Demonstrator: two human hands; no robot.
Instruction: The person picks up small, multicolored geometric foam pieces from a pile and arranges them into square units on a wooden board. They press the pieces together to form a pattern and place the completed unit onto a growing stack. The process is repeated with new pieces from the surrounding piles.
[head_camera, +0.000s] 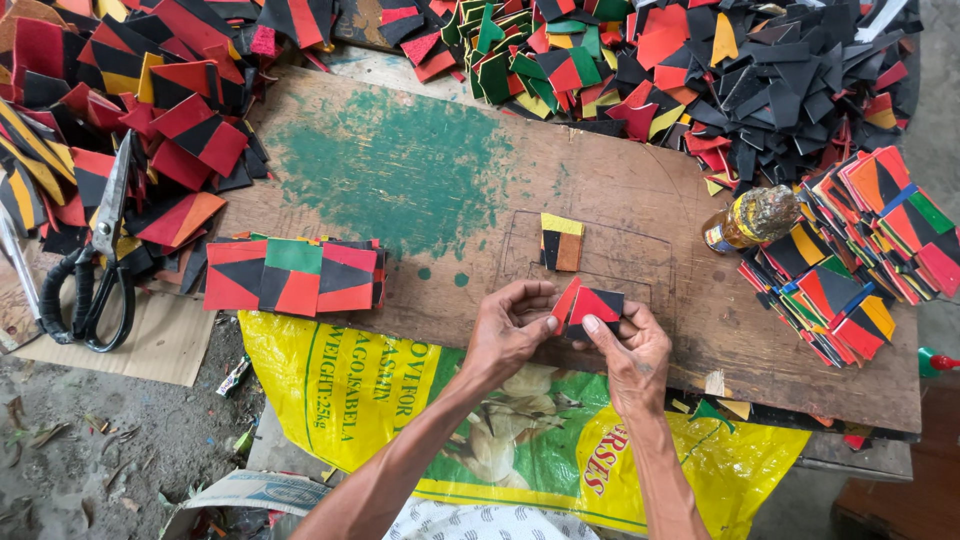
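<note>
Grip: left hand (508, 335) and right hand (628, 345) pinch 1 red-and-black patch piece (588, 306) between thumbs and fingertips, closed on its edges, just above the near edge of the wooden board (640, 200). Nearby: yellow-black-orange patch (561, 242) lying on board; row of sorted patches (295, 276); scissors (95, 255); glue bottle (752, 216); yellow sack (340, 390).

Worn wooden board (620, 200) with green paint stain, dirt floor (120, 440) below.
</note>
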